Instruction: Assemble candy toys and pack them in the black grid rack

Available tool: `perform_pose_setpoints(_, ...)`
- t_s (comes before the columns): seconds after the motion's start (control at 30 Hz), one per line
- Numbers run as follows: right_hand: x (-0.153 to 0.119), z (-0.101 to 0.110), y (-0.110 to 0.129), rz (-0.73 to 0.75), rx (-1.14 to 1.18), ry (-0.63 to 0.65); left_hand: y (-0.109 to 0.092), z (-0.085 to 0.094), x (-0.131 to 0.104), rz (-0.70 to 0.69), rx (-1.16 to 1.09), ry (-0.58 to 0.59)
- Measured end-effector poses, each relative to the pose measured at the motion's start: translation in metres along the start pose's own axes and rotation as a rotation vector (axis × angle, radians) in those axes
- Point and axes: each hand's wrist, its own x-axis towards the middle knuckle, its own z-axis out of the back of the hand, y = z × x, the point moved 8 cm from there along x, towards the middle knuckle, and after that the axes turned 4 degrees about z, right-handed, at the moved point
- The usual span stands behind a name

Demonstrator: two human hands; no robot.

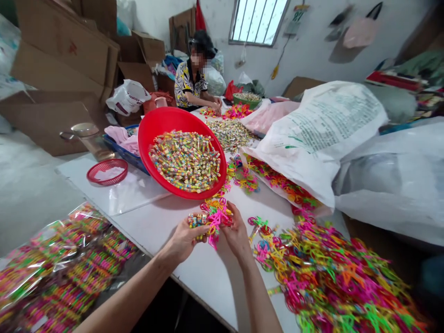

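My left hand (184, 239) is closed around a bundle of short, patterned tubes (197, 219), their ends facing up. Beside them, between both hands, sits a cluster of bright pink, yellow and red plastic toy pieces (218, 218). The fingers of my right hand (237, 233) are curled onto the right side of this cluster, and its fingertips are partly hidden. Just beyond my hands a tilted red basin (169, 119) holds many similar tubes (189, 159). To the right, a large heap of colourful plastic pieces (333, 273) spreads over the white table (222, 282).
A white sack (333, 120) spills plastic pieces at the right. Left are a small red basket (107, 172), a lidded jug (90, 138) and clear bags of packed pieces (69, 263). Across the table a person (192, 83) handles bright pieces. Cardboard boxes (65, 55) stand behind.
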Motion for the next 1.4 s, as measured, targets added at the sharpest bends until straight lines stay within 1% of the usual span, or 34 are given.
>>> perform_pose_setpoints(0.07, 0.002, -0.005, 0.003, -0.016, 0.010, 0.031, 0.000, 0.001, -0.003, 0.006, -0.008, -0.007)
perform_pose_setpoints(0.17, 0.000, -0.006, 0.014, -0.025, -0.016, 0.050, -0.008, 0.003, -0.006, -0.031, 0.006, -0.019)
perform_pose_setpoints(0.23, -0.005, -0.007, 0.022, -0.048, -0.002, 0.078, -0.017, 0.008, -0.008, -0.085, 0.009, -0.061)
perform_pose_setpoints(0.33, -0.019, -0.019, 0.031, -0.130, 0.069, 0.199, -0.026, 0.014, -0.014, -0.152, 0.023, -0.142)
perform_pose_setpoints(0.4, -0.026, -0.025, 0.034, -0.173, 0.102, 0.250, -0.027, 0.015, -0.017, -0.152, 0.056, -0.178)
perform_pose_setpoints(0.43, -0.028, -0.026, 0.035, -0.184, 0.100, 0.250, -0.027, 0.015, -0.019, -0.144, 0.076, -0.189)
perform_pose_setpoints(0.5, -0.028, -0.023, 0.035, -0.181, 0.060, 0.198, -0.027, 0.015, -0.021, -0.132, 0.104, -0.195)
perform_pose_setpoints(0.63, -0.021, -0.002, 0.034, -0.161, -0.138, -0.009, -0.032, 0.018, -0.026, -0.160, 0.101, -0.159)
perform_pose_setpoints(0.7, -0.018, 0.003, 0.033, -0.185, -0.162, -0.075, -0.030, 0.020, -0.027, -0.148, 0.101, -0.128)
perform_pose_setpoints(0.77, -0.015, 0.000, 0.030, -0.198, -0.134, -0.077, -0.027, 0.021, -0.028, -0.123, 0.096, -0.100)
perform_pose_setpoints(0.83, -0.010, -0.004, 0.025, -0.188, -0.169, -0.060, -0.024, 0.022, -0.029, -0.110, 0.077, -0.091)
perform_pose_setpoints(0.9, -0.006, -0.003, 0.024, -0.132, -0.302, -0.067, -0.024, 0.023, -0.029, -0.112, 0.030, -0.098)
perform_pose_setpoints(0.97, -0.006, 0.002, 0.031, -0.023, -0.442, -0.086, -0.023, 0.024, -0.029, -0.087, -0.044, -0.106)
perform_pose_setpoints(1.0, -0.008, 0.002, 0.036, 0.029, -0.475, -0.070, -0.021, 0.024, -0.029, -0.057, -0.088, -0.104)
perform_pose_setpoints(1.03, -0.011, 0.001, 0.040, 0.062, -0.464, -0.017, -0.018, 0.023, -0.029, -0.013, -0.132, -0.095)
perform_pose_setpoints(1.07, -0.015, -0.003, 0.043, 0.070, -0.412, 0.069, -0.013, 0.020, -0.029, 0.045, -0.168, -0.080)
perform_pose_setpoints(1.13, -0.028, -0.015, 0.048, 0.044, -0.224, 0.277, 0.001, 0.012, -0.031, 0.180, -0.206, -0.031)
perform_pose_setpoints(1.17, -0.035, -0.021, 0.052, 0.036, -0.124, 0.356, 0.007, 0.007, -0.033, 0.241, -0.209, -0.002)
perform_pose_setpoints(1.2, -0.040, -0.024, 0.057, 0.039, -0.039, 0.401, 0.014, 0.002, -0.034, 0.289, -0.204, 0.026)
perform_pose_setpoints(1.23, -0.044, -0.025, 0.061, 0.049, 0.021, 0.411, 0.018, -0.003, -0.036, 0.316, -0.194, 0.052)
perform_pose_setpoints(1.27, -0.046, -0.023, 0.065, 0.062, 0.056, 0.390, 0.021, -0.006, -0.037, 0.320, -0.177, 0.072)
perform_pose_setpoints(1.33, -0.048, -0.012, 0.068, 0.076, 0.070, 0.291, 0.021, -0.008, -0.036, 0.273, -0.114, 0.087)
perform_pose_setpoints(1.4, -0.051, 0.004, 0.069, 0.063, 0.007, 0.162, 0.019, -0.002, -0.033, 0.188, 0.010, 0.047)
